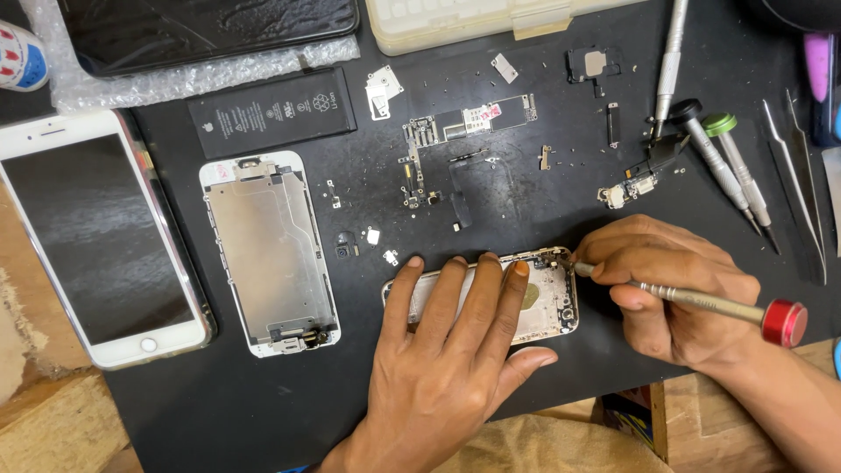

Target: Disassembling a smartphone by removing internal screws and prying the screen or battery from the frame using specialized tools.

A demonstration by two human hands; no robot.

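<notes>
My left hand (451, 350) lies flat, fingers spread, pressing down on an opened silver phone housing (552, 298) on the black mat (219, 403). My right hand (670, 289) grips a slim metal screwdriver (701, 302) with a red end cap. The screwdriver's tip touches the housing's upper right corner. Most of the housing is hidden under my left fingers.
A detached screen assembly (270, 254) lies face down to the left, beside a white phone (96, 236). A black battery (272, 111), a logic board (464, 127), small parts and screws are scattered above. Two more screwdrivers (723, 162) and tweezers (802, 188) lie right.
</notes>
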